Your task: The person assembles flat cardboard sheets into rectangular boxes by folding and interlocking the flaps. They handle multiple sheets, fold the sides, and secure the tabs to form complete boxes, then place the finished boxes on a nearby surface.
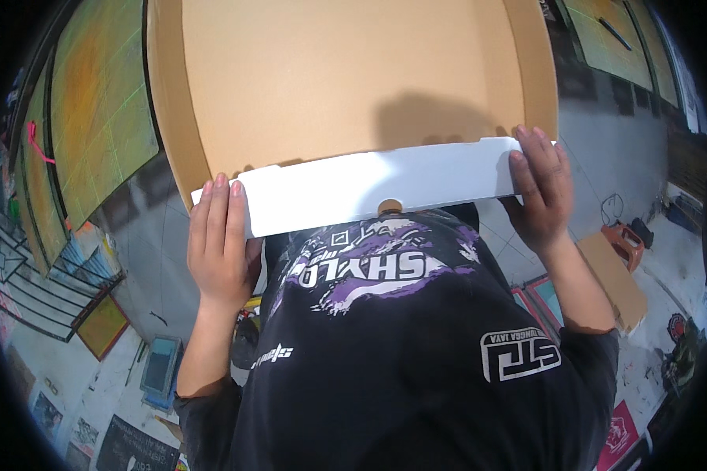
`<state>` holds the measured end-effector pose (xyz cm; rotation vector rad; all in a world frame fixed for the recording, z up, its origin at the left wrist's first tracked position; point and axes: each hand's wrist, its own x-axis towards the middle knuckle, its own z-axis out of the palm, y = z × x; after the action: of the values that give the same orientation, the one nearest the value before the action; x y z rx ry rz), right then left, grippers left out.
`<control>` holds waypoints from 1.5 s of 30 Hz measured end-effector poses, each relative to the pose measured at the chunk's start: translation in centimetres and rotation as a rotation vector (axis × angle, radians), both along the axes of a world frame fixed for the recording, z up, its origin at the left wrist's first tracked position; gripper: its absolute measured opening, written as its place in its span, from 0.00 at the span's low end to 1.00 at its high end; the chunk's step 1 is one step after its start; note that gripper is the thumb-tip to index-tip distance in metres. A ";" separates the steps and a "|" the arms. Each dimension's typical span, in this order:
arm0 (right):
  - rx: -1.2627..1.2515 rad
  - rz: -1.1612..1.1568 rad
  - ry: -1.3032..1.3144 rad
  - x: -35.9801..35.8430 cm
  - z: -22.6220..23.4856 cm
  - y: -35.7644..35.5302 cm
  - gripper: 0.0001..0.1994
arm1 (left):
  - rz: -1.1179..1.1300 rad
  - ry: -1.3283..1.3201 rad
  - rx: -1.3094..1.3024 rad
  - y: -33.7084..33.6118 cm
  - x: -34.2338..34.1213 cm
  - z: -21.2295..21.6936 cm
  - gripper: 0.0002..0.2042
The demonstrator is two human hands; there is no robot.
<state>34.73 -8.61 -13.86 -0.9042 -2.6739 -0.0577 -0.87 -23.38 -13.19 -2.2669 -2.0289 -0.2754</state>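
Note:
An open cardboard box (353, 74), brown inside and white on its near outer wall, stretches across the top of the head view. Its white front flap (322, 188) has a small round notch at the middle of the lower edge. At the left corner, my left hand (218, 243) grips the flap, fingers straight and close together over the white face. My right hand (543, 188) holds the right corner, its fingers bent over the top edge and the thumb lower down, partly hidden. A dark shadow falls on the box's inner floor.
Green-yellow boards with grid lines (106, 102) stand at the left; another board (609, 39) carries a dark pen-like tool at the upper right. A black metal rack (47, 290), an orange plastic stool (627, 245) and a flat brown cardboard piece (614, 282) are on the floor.

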 end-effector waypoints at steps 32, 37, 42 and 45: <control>0.292 0.069 0.029 0.9 -0.6 -0.6 0.31 | 0.563 -1.351 0.112 -2.8 2.2 -2.9 0.46; 0.405 0.062 0.060 1.3 -0.9 -0.4 0.34 | 0.361 -1.189 0.078 -3.1 1.1 -3.1 0.47; 0.415 0.098 0.061 1.5 -0.3 -0.2 0.37 | 0.545 -1.146 0.032 -3.3 1.7 -3.1 0.44; 0.431 0.064 0.030 1.5 -0.2 -0.5 0.39 | 0.415 -0.731 0.322 -1.9 0.6 -3.1 0.43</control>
<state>36.23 -9.14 -14.09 -0.6730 -2.5114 -0.5759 -0.29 -25.29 -16.32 -1.6225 -2.4461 -1.4310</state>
